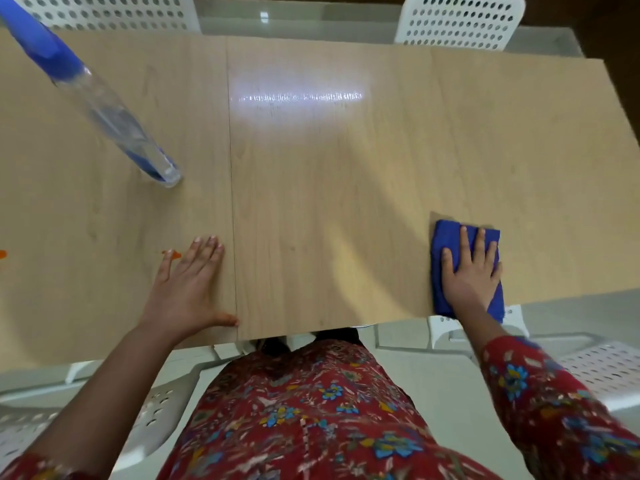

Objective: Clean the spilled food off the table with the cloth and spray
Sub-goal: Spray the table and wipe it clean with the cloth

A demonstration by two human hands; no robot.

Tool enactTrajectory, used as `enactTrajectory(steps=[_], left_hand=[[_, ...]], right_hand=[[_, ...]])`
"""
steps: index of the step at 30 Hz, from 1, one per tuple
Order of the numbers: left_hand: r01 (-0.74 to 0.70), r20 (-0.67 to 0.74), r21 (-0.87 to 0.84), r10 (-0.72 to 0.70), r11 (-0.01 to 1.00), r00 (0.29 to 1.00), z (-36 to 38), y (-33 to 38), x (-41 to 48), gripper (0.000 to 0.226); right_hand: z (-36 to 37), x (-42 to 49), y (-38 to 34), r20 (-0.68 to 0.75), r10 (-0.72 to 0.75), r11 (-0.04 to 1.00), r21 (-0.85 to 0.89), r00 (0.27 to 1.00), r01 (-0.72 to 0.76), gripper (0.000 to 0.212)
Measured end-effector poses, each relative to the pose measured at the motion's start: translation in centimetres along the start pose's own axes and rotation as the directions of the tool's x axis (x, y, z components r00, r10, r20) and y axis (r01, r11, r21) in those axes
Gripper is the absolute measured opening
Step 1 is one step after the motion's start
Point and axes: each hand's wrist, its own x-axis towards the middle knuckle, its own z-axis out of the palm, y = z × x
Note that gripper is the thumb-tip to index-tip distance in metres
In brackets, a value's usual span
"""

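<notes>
Where the person stands: near edge of the table (329, 188), facing across it.
Left hand (188, 289): palm down on bare wood, fingers straight and close together, holding nothing.
Right hand (471, 271): flat, fingers spread, pressing on the cloth (446, 237); nothing gripped.
Cloth position: blue, folded into a pad at the near right of the table, one corner hanging over the edge.
Cloth handling: likely soft, light and limp; a flat palm should slide it, while lifting calls for a pinch across the folded layers so it stays a pad.
Spilled food: small orange scrap (177, 254) at the left hand's outermost fingertip, contact unclear; another orange bit (2, 254) at the picture's left edge.
Spray bottle (114, 116): standing far left, well apart from both hands; clear body, blue head.
Bottle handling: probably light, stiff and smooth; best wrapped around the neck under the head.
Chairs (460, 22): white, perforated, beyond the far edge.
</notes>
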Motion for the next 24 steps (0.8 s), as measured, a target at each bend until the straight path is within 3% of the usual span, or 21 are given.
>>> enactTrajectory(steps=[2, 5, 6, 8, 10, 11, 12, 13, 14, 16, 17, 18, 19, 21, 24], left_hand=[[-0.007, 0.002, 0.008, 0.007, 1.0, 1.0, 0.2, -0.1, 0.1, 0.136], [-0.004, 0.006, 0.036, 0.004, 0.999, 1.0, 0.4, -0.1, 0.1, 0.134], [-0.014, 0.02, 0.057, 0.013, 0.998, 1.0, 0.3, -0.1, 0.0, 0.131], [-0.046, 0.039, 0.079, 0.043, 0.996, 0.998, -0.4, -0.4, -0.1, 0.121], [-0.055, 0.021, 0.059, 0.053, 0.997, 0.998, -1.2, -1.2, -0.7, 0.11], [-0.05, 0.004, 0.042, 0.05, 0.998, 0.999, -1.4, -1.6, -1.0, 0.107], [-0.037, -0.022, 0.018, 0.037, 0.999, 0.999, -1.7, -2.2, -1.4, 0.105], [-0.028, -0.046, -0.014, 0.027, 1.0, 0.999, -1.6, -2.3, -1.6, 0.102], [-0.017, -0.07, -0.049, 0.013, 0.999, 0.997, -1.5, -2.4, -1.7, 0.099], [0.003, -0.119, -0.146, -0.021, 0.989, 0.993, -1.2, -2.6, -1.5, 0.09], [0.008, -0.149, -0.203, -0.039, 0.979, 0.988, -1.0, -2.7, -1.3, 0.086], [0.011, -0.182, -0.256, -0.059, 0.967, 0.982, -0.8, -2.6, -0.9, 0.082], [0.019, -0.215, -0.3, -0.087, 0.954, 0.973, -0.7, -2.8, -0.5, 0.079], [0.036, -0.278, -0.391, -0.156, 0.92, 0.948, -0.7, -2.8, 0.2, 0.074], [0.052, -0.382, -0.506, -0.277, 0.861, 0.882, -1.1, -3.2, 1.4, 0.066]], right_hand=[[1.0, -3.6, -2.0, -0.024, -0.06, 0.998, 0.0, 0.998, 0.06, 0.071], [2.9, -9.6, -8.6, -0.013, -0.371, 0.928, -0.011, 0.928, 0.371, 0.065], [3.8, -11.4, -11.5, 0.002, -0.518, 0.855, -0.002, 0.855, 0.518, 0.064], [4.8, -14.7, -17.4, 0.075, -0.787, 0.614, 0.004, 0.612, 0.789, 0.062], [4.7, -15.5, -20.2, 0.171, -0.93, 0.332, 0.01, 0.326, 0.943, 0.06], [4.6, -14.5, -20.0, 0.198, -0.957, 0.218, 0.012, 0.211, 0.976, 0.06], [4.4, -12.8, -19.6, 0.2, -0.968, 0.154, 0.008, 0.15, 0.988, 0.059], [4.1, -10.6, -18.7, 0.185, -0.965, 0.186, -0.007, 0.184, 0.982, 0.059], [3.7, -8.1, -18.3, 0.146, -0.942, 0.303, -0.023, 0.303, 0.953, 0.058], [2.6, -3.2, -19.6, 0.064, -0.78, 0.622, -0.042, 0.623, 0.782, 0.061], [1.9, -1.4, -21.4, 0.055, -0.685, 0.725, -0.042, 0.726, 0.687, 0.063], [1.5, -0.5, -23.3, 0.06, -0.62, 0.783, -0.03, 0.783, 0.622, 0.066], [1.3, -0.7, -25.5, 0.07, -0.601, 0.797, -0.027, 0.796, 0.604, 0.068], [1.8, -3.0, -28.3, 0.104, -0.686, 0.723, -0.012, 0.72, 0.691, 0.066], [3.0, -8.0, -25.9, 0.201, -0.917, 0.351, -0.008, 0.345, 0.937, 0.058]])
